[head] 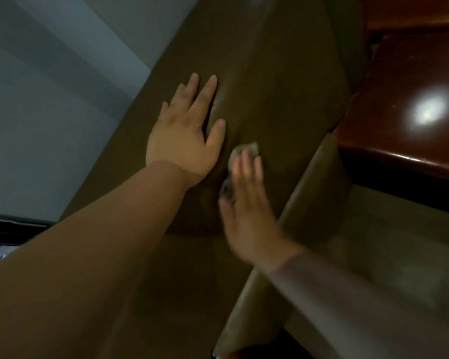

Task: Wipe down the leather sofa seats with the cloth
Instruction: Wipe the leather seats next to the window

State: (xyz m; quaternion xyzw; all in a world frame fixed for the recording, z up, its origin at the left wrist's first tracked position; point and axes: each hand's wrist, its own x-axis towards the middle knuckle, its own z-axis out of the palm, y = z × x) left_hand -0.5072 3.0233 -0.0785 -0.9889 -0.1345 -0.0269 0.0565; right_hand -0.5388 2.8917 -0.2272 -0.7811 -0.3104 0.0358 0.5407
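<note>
Now pressing flat on the brown sofa seat [283, 81] with the left hand [184, 130], fingers straight and spread, holding nothing. Just beside it, pushing the small gray cloth [244, 151] down on the same seat under the blurry right hand [246, 203], fingers straight too. Nearby, shiny red-brown wood [405, 104] on the right.

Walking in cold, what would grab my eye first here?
Two bare hands on a brown leather sofa cushion mid-frame: the left hand lies flat, the blurred right hand presses a pale cloth beside it. At right, a bright glare shines on glossy reddish wood.
</note>
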